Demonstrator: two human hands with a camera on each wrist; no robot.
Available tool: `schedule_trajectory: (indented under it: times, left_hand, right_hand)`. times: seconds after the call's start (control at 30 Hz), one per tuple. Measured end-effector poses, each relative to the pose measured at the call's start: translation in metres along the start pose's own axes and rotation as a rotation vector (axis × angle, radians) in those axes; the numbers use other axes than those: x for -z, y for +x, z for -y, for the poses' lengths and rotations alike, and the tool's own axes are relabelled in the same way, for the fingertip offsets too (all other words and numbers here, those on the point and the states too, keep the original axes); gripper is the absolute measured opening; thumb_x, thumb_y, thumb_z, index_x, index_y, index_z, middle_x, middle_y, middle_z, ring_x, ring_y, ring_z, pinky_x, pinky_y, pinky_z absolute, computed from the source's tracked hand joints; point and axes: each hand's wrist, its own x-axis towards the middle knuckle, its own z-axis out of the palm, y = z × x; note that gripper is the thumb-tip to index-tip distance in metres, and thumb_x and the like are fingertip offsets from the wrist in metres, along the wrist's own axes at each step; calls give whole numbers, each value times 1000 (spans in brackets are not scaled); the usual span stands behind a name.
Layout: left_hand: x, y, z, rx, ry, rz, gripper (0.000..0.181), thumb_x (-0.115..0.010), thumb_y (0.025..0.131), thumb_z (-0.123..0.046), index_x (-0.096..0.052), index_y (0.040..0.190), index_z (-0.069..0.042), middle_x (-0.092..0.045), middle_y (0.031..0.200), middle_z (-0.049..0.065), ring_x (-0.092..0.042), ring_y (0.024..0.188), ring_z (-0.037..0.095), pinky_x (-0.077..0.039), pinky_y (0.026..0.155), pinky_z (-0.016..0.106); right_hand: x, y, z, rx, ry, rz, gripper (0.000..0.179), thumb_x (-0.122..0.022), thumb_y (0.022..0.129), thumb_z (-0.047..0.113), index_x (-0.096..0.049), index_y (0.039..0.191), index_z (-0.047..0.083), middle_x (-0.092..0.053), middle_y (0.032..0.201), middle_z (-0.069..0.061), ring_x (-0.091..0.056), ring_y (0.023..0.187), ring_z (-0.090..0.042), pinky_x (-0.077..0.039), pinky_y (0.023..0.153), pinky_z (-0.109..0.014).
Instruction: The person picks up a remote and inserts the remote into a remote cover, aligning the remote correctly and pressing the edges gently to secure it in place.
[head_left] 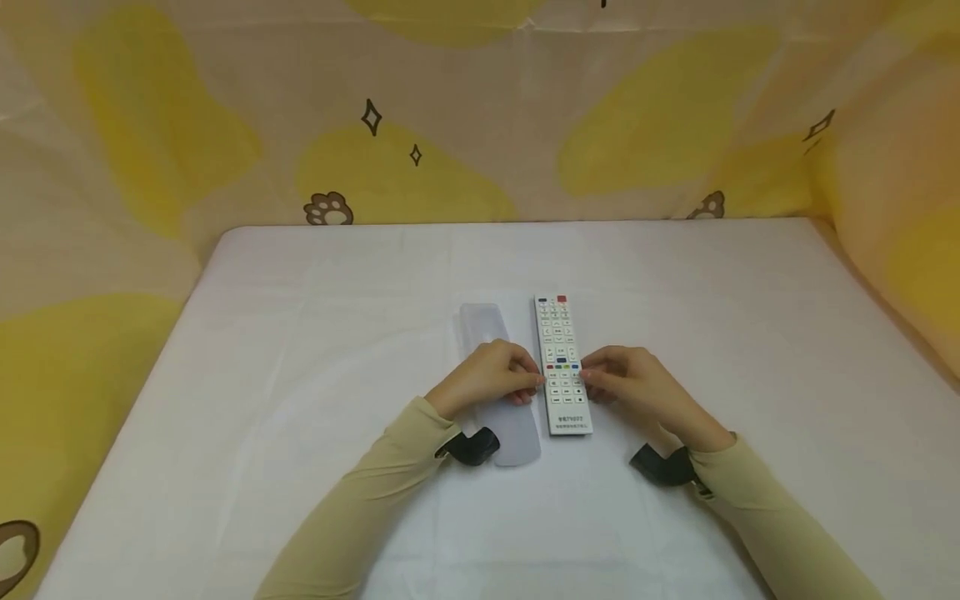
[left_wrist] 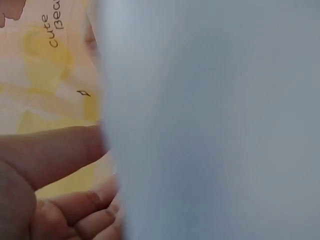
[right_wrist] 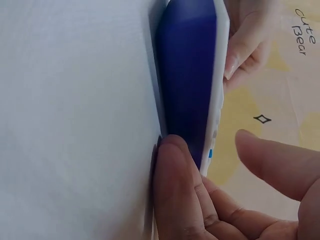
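Observation:
A white remote control (head_left: pixel 567 417) with rows of small buttons lies face up between both hands. Its dark blue side (right_wrist: pixel 187 80) shows in the right wrist view. My left hand (head_left: pixel 495 371) reaches in from the left, loosely bent, fingertips right at the remote's left edge. On the opposite side is my right hand (head_left: pixel 637 383), a fingertip against the remote's lower side and the thumb (right_wrist: pixel 270 165) held apart from it. Under the left hand lies a long translucent plastic cover (head_left: pixel 517 437), partly hidden by that hand. A blurred pale surface fills most of the left wrist view.
A white cloth covers the table (head_left: pixel 315 333), its far edge meeting a yellow patterned curtain (head_left: pixel 450 108). Dark wrist mounts (head_left: pixel 476 447) protrude from both sleeves, the left one overlapping the plastic cover in the head view.

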Motion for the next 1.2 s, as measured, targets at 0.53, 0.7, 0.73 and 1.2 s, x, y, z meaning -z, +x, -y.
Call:
schedule_trajectory:
  times: [0.53,0.7,0.73,1.2]
  left_hand:
    - [-8,0,-7,31,-52,-56,13,-66,87,-6,-65,90,7,-69,67,8,-66,58,12,-55,56,22]
    - [-11,0,-7,32,-56,-57,13,-67,87,-6,-65,89,7,-69,68,9,-66,58,12,-55,55,22]
    - [-11,0,-7,33,-54,-58,13,-67,87,-6,-65,89,7,-69,67,9,-66,58,12,-55,55,22]
    - [-11,-1,-8,4,-3,-83,14,-68,86,-9,-66,89,4,-68,66,5,-63,55,9,-53,54,21]
  right_hand:
    - [-5,3,0,-22,73,24,34,-64,89,9,-55,111,-15,-69,90,-15,-65,78,-16,-55,71,-26]
    - [-6,2,-1,-55,117,20,33,-64,89,8,-54,110,-15,-68,89,-13,-65,78,-15,-56,72,-27]
    - [-7,2,-1,-62,124,20,33,-64,89,8,-54,110,-14,-68,88,-13,-65,78,-15,-55,71,-26]
    - [-7,0,-4,-70,236,16,34,-63,90,9,-53,112,-14,-68,96,-16,-65,81,-16,-55,75,-26]
